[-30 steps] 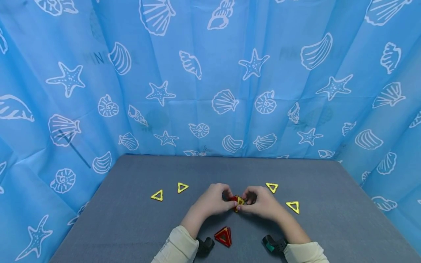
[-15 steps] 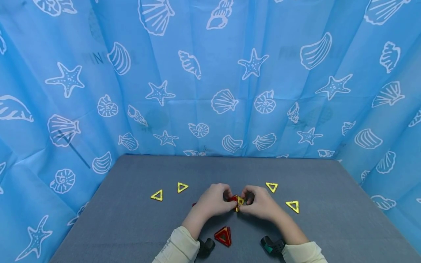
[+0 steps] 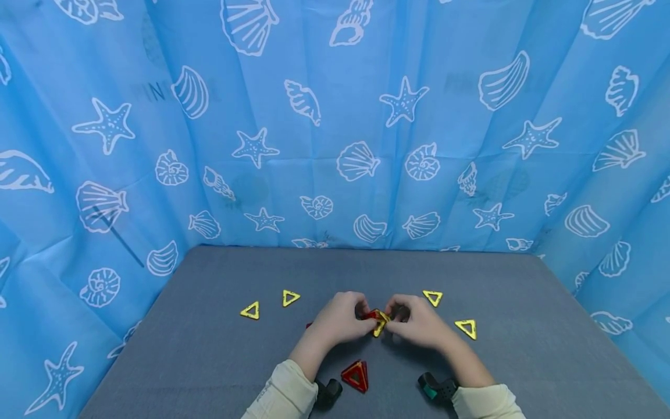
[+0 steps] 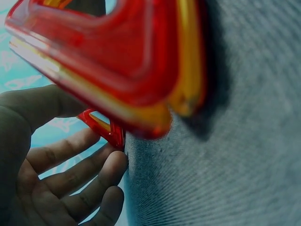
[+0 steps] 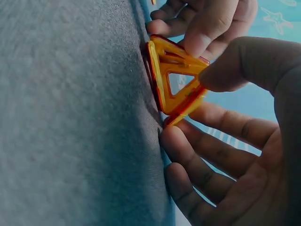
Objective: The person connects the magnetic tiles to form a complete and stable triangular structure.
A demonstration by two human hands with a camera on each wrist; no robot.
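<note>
- The table's (image 3: 335, 269) far edge meets the blue curtain (image 3: 335, 116) well beyond the hands, and its side edges lie well apart from both arms
- Two yellow triangles on the left (image 3: 250, 311) lie well apart from the left hand (image 3: 340, 319); of two on the right, the nearer yellow triangle (image 3: 466, 329) lies near the right forearm, the farther one (image 3: 432, 298) just beside the right hand (image 3: 417, 321)
- A red block (image 3: 355, 376) rests between the black wrist straps (image 3: 327, 394), closer to the left one, with more room toward the right
- Since half a second ago, the yellow piece at the right hand has tipped, its face now turned edge-on; the loose triangles and red block have stayed put
- Between the hands, at the table's middle, is the red and yellow shape (image 3: 378, 322)
- The left hand pinches its red side with thumb and fingers
- The right hand pinches its yellow side, thumb against it, lower fingers spread near the cloth
- Both arms reach forward from pale sleeves (image 3: 282, 391), wrists angled inward
</note>
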